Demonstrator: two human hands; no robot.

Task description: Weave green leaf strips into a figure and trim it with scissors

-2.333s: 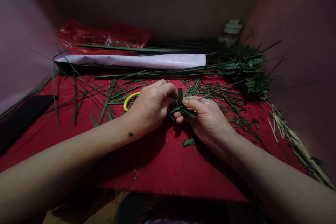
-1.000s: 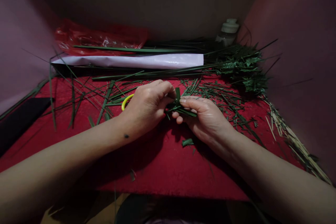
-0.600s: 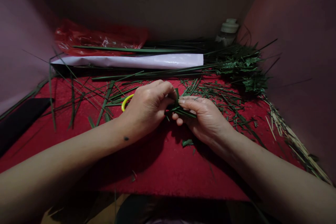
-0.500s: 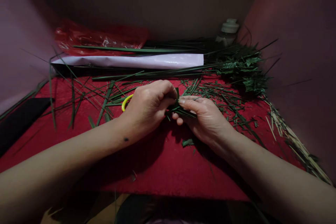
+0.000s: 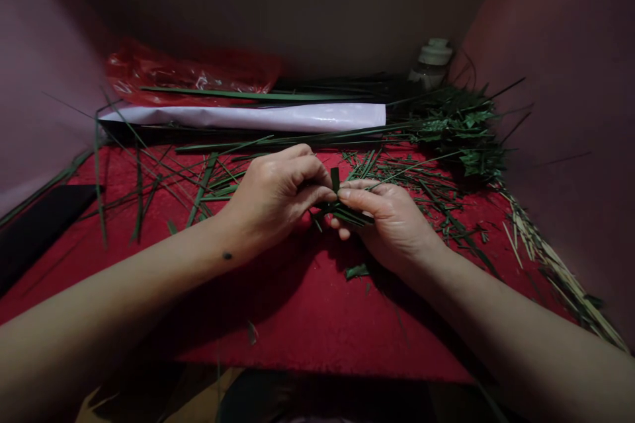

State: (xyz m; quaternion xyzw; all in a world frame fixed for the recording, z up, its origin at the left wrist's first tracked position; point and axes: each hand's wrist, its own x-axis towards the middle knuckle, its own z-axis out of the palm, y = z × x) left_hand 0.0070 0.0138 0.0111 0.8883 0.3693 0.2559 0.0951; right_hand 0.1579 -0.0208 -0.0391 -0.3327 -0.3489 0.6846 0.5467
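Both hands meet over the middle of the red table (image 5: 297, 324), pinching one small bundle of folded green leaf strips (image 5: 351, 214). My left hand (image 5: 285, 188) is closed, thumb and forefinger pressed on the bundle's left side. My right hand (image 5: 389, 215) is also closed, its thumb on top near the left fingertips and other fingers curled beneath. A short flat leaf end (image 5: 335, 178) stands upright between the fingertips. One thin strip (image 5: 421, 166) extends to the right from the right hand. Part of the bundle is hidden by the fingers.
Behind lie a white plastic sleeve (image 5: 248, 116), long green blades and a red plastic bag (image 5: 193, 76). Leafy green pieces (image 5: 466, 125) and a white-capped bottle (image 5: 432, 63) stand back right. Cut scraps (image 5: 397, 172) litter the table; a black flat object (image 5: 47, 231) lies left.
My left hand has shifted slightly and now covers the yellow ring-shaped handle seen beside it earlier. The upright leaf end shows more clearly between the fingertips, and a thin strip now extends rightward.
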